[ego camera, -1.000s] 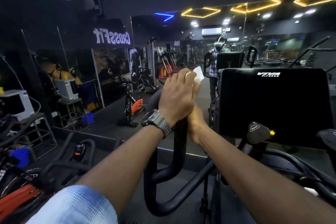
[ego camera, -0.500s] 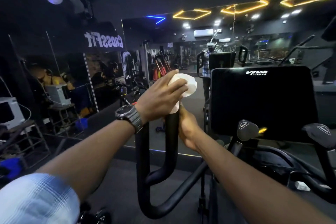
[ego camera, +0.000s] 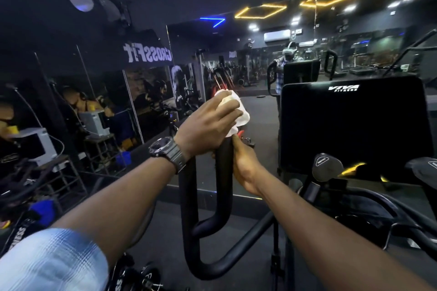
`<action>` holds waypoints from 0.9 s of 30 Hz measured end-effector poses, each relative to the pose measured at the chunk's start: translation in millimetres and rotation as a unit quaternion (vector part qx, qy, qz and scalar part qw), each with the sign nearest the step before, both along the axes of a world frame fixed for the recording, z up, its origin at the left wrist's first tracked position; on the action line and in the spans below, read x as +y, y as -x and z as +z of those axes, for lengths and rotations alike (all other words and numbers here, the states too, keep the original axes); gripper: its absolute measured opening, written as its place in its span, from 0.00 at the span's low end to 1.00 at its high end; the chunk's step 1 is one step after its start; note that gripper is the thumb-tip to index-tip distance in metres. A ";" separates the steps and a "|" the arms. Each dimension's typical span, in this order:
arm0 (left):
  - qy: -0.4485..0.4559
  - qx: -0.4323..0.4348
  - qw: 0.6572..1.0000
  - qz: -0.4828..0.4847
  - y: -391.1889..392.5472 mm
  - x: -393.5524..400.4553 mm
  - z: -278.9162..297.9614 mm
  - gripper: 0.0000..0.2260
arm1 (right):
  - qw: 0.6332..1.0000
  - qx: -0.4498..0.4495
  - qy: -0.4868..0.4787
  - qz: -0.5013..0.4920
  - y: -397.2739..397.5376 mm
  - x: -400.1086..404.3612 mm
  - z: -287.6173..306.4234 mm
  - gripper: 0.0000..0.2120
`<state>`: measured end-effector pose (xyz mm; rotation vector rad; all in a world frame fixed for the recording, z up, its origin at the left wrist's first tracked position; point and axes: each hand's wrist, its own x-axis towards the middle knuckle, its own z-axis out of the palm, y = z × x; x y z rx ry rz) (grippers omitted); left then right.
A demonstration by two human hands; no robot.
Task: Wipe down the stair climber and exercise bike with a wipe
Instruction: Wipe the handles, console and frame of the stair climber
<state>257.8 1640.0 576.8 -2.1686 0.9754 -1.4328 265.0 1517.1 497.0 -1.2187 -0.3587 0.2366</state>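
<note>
A white wipe (ego camera: 238, 113) sits bunched over the top end of a black looped handlebar (ego camera: 208, 201), at the centre of the view. The left hand (ego camera: 208, 125), with a dark watch (ego camera: 166, 152) on its wrist, curls its fingers over the wipe and clamps it against the bar's top. Just below and to the right, the right hand (ego camera: 243, 168) wraps around the right upright of the same bar, its thumb touching the wipe's lower edge. The bar drops from both hands, bends into a narrow U near the bottom of the view, then runs right toward the machine's frame. To the right, apart from the hands, stands a black console panel (ego camera: 352, 125) marked "VIVA FITNESS", with a round knob (ego camera: 327, 170) just below its lower edge. A strip of dark floor (ego camera: 260, 106) lies between the bar and a mirrored wall (ego camera: 146, 92) beyond. Low on the far left, more exercise gear crowds the corner.
</note>
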 end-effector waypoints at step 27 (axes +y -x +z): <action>0.326 0.166 0.913 0.181 2.3 -24.1 18.0 0.22 | 0.997 0.006 0.033 -0.076 14.3 13.4 2.1 0.29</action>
